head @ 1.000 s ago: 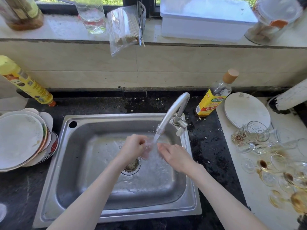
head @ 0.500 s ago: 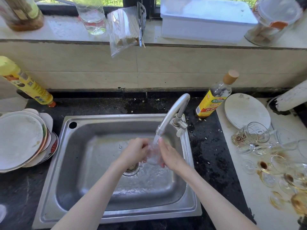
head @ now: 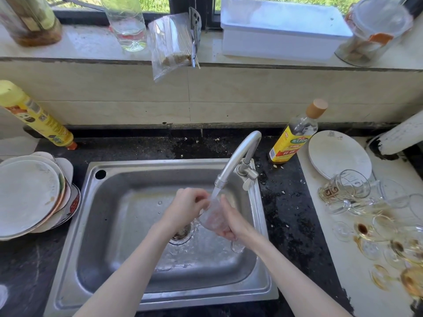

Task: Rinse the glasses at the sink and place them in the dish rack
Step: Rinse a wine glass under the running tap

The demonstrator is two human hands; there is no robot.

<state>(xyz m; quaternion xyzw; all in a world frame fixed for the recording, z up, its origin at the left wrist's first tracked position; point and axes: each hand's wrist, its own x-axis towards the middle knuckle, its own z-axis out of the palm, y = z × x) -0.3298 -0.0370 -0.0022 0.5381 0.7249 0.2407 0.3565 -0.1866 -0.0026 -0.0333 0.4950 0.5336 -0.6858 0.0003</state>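
Currently both hands over stainless steel sink (head: 68,236), under curved metal tap (head: 238,156) with water running. Right hand (head: 235,223) fingers curled round clear stemmed glass (head: 214,217), tilted, mouth up toward spout, foot (head: 237,247) low beside wrist. Left hand (head: 186,208) fingers bent, tips pinching glass rim. Glass above round drain (head: 180,234). Cluster of stained clear glasses (head: 375,227) on white counter right of sink. Stack of white plates (head: 29,193) left of sink. Yellow-labelled bottle with wooden cap (head: 295,133) behind tap.
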